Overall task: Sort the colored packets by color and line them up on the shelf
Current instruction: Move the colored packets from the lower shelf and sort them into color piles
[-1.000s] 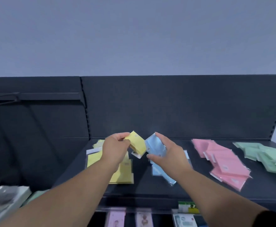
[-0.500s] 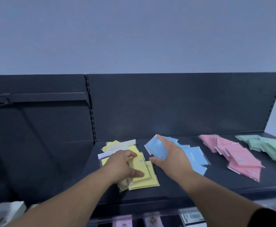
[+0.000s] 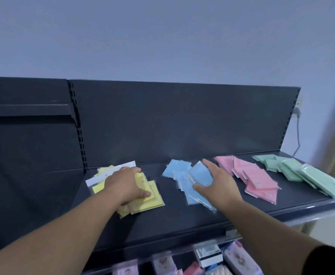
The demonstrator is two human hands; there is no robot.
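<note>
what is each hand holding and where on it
The right hand pinches a blue packet by its right side, thumb at the near corner, fingers at the far one. The left hand rests on the yellow packets; a grip cannot be told.

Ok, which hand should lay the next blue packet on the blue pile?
Right. The right hand pinches a blue packet directly over the blue pile; the left hand rests on the yellow pile, farther away.

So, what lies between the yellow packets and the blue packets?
Nothing: in the head view, only bare dark shelf separates the yellow packets and the blue packets.
</note>
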